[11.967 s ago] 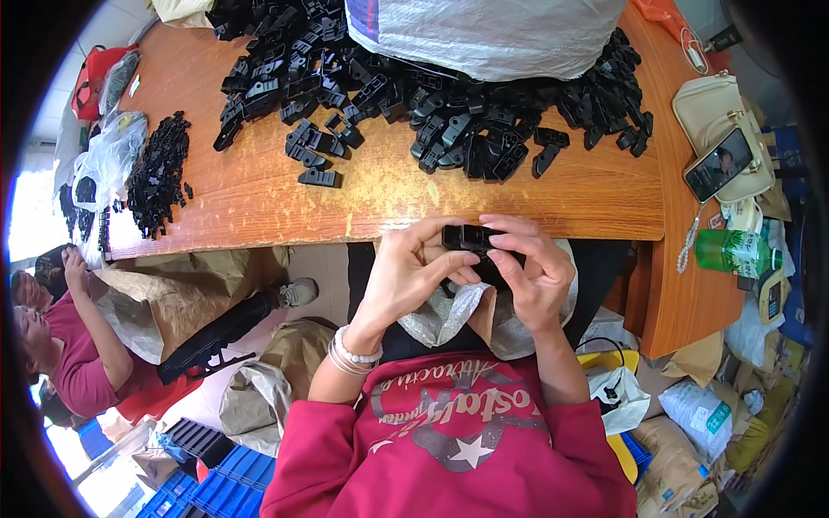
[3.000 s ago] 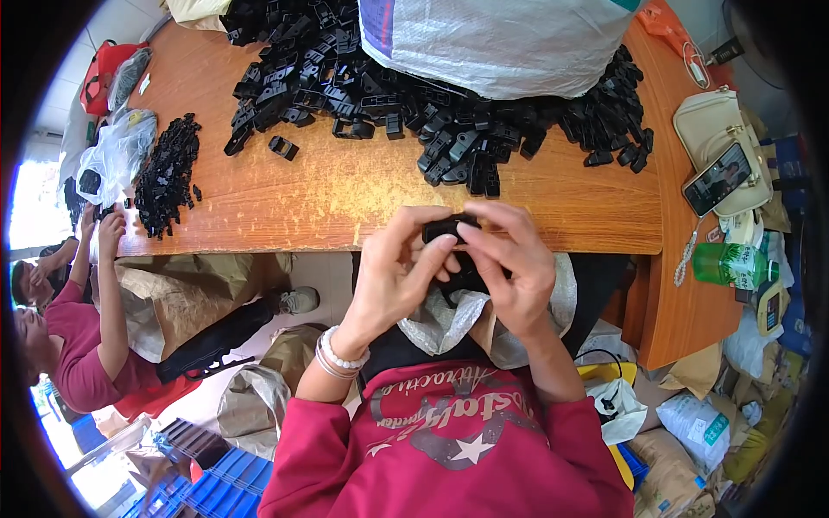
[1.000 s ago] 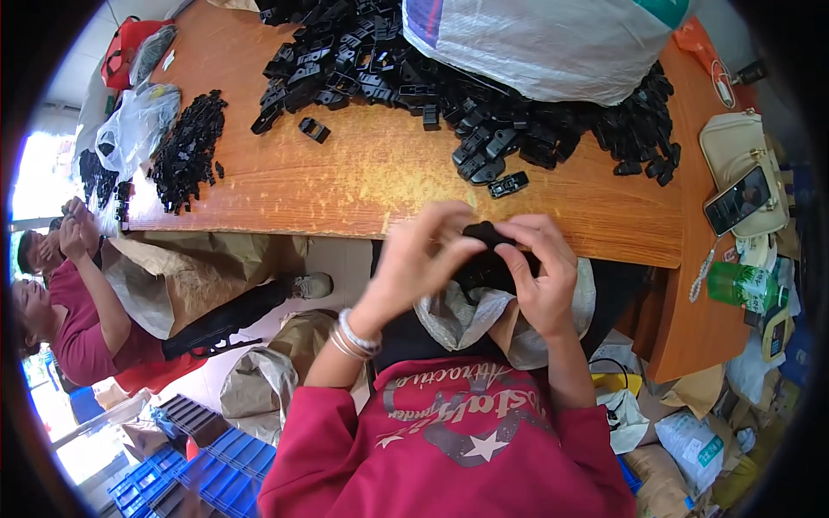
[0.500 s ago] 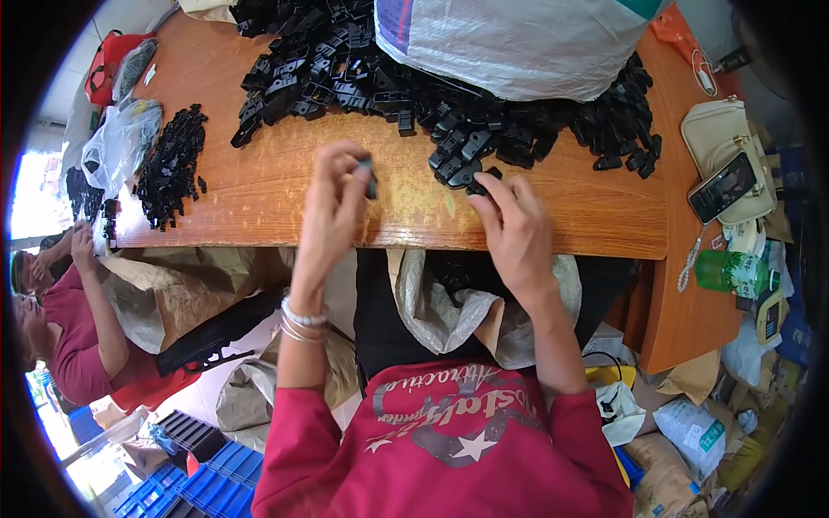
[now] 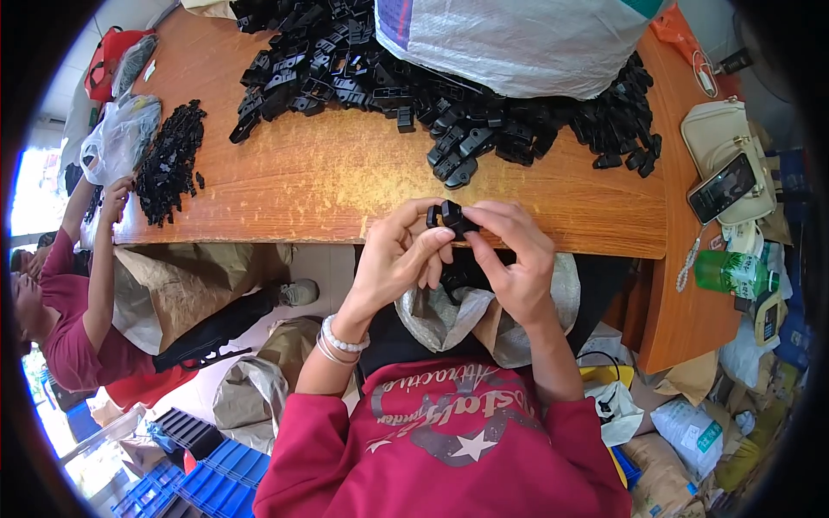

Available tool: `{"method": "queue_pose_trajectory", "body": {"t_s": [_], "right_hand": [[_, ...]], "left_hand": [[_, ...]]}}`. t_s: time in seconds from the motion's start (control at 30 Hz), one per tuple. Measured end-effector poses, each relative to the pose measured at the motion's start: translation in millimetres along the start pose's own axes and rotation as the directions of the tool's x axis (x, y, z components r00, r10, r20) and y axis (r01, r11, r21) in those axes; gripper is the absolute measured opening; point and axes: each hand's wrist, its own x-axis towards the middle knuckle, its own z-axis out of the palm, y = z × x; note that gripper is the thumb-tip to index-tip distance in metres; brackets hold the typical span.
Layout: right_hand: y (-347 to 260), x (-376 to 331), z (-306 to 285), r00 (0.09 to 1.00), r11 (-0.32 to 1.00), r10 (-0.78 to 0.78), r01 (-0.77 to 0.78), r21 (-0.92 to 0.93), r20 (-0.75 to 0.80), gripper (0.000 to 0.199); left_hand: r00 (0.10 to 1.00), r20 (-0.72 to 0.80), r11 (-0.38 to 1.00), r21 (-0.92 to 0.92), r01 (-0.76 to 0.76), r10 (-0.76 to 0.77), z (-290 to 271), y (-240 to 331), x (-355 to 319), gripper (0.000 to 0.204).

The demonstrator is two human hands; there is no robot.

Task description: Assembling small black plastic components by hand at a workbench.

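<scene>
My two hands meet just above the front edge of the wooden table [image 5: 294, 186]. Between their fingertips are black plastic parts [image 5: 451, 216], small and blocky. My left hand [image 5: 393, 263] pinches the left side with thumb and fingers, while my right hand [image 5: 521, 263] grips the right side. Fingers cover much of them, so I cannot tell whether they are joined. Beyond my hands, a large heap of similar black plastic parts [image 5: 345, 69] spreads over the table. Below them, an open pale sack [image 5: 423, 324] lies at my lap, with dark things inside.
A big white woven sack [image 5: 509, 52] stands on the heap. A pile of smaller black pieces [image 5: 173, 160] lies left, beside a clear plastic bag [image 5: 134, 129] touched by a co-worker's hand [image 5: 117, 194]. At right are a cream handbag [image 5: 721, 129], a phone [image 5: 724, 188] and a green bottle [image 5: 730, 272].
My left hand has moved right and my right hand has drawn back from the heap's near edge with a part; they now meet. The co-worker has reached up to the plastic bag.
</scene>
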Motion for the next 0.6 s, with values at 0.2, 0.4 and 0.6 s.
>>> {"method": "queue_pose_trajectory", "body": {"t_s": [0.2, 0.4, 0.6], "right_hand": [[0.7, -0.9, 2.1, 0.995, 0.993, -0.095, 0.095, -0.065, -0.009, 0.033], [-1.5, -8.5, 4.4, 0.982, 0.963, 0.184, -0.189, 0.190, 0.045, 0.031], [-12.4, -0.9, -9.3, 0.993, 0.993, 0.100, -0.104, 0.058, 0.058, 0.026]], "left_hand": [[0.980, 0.005, 0.887, 0.426, -0.180, 0.197, 1.2, 6.5, -1.8, 0.029], [0.917, 0.027, 0.858, 0.344, -0.383, 0.399, 8.3, -4.3, -6.0, 0.032], [0.806, 0.135, 0.638, 0.543, -0.547, 0.576, 3.1, 7.7, -1.8, 0.034]]}}
